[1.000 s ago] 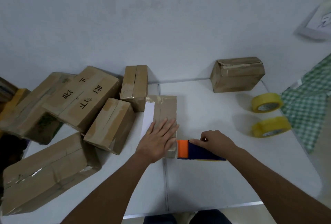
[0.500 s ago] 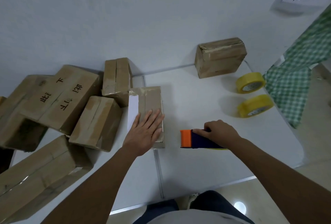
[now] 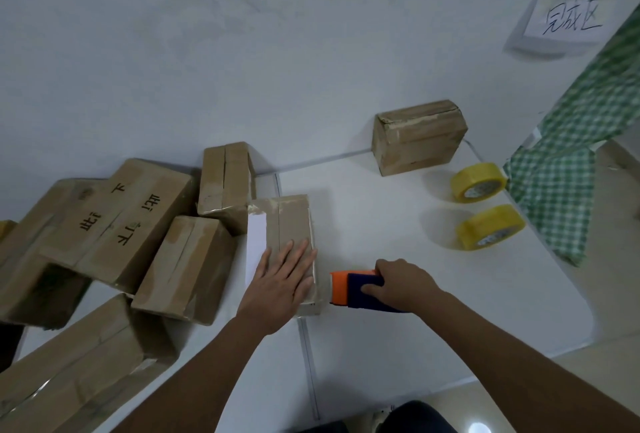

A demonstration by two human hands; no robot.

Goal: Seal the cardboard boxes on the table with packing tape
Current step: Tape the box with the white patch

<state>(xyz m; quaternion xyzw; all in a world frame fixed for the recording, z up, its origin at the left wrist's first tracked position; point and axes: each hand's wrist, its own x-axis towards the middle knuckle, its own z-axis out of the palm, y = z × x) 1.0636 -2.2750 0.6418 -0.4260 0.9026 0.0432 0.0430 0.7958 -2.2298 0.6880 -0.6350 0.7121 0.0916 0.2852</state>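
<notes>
- The left hand (image 3: 280, 288) lies flat, fingers spread wide, on the near end of a small cardboard box (image 3: 289, 224) in the middle of the white desk (image 3: 398, 335); it presses down and grasps nothing.
- A white label strip (image 3: 255, 245) runs along that box's top, just left of the left hand's fingers.
- The right hand (image 3: 403, 285) has its grip closed around an orange-and-navy tape dispenser (image 3: 349, 288), thumb on the near side, fingers over the top.
- The dispenser's orange front sits just right of the pressed box's near right corner, close to it; whether it touches I cannot tell.
- Left of the left hand lies a jumble of cardboard boxes: a box with black printed characters (image 3: 121, 224), a smaller tilted box (image 3: 187, 266) leaning against it, an upright box (image 3: 227, 179) behind, and a long box (image 3: 79, 360) nearest the desk edge.
- Well beyond the right hand's grip, by the wall, stands one separate cardboard box (image 3: 419, 138).
- To the far right of the grip, two yellow packing tape rolls (image 3: 479, 183) (image 3: 491, 226) rest on the desk, one behind the other.
- A green checked cloth (image 3: 568, 169) hangs just right of the rolls, below a handwritten paper sign (image 3: 571, 18) on the wall.
</notes>
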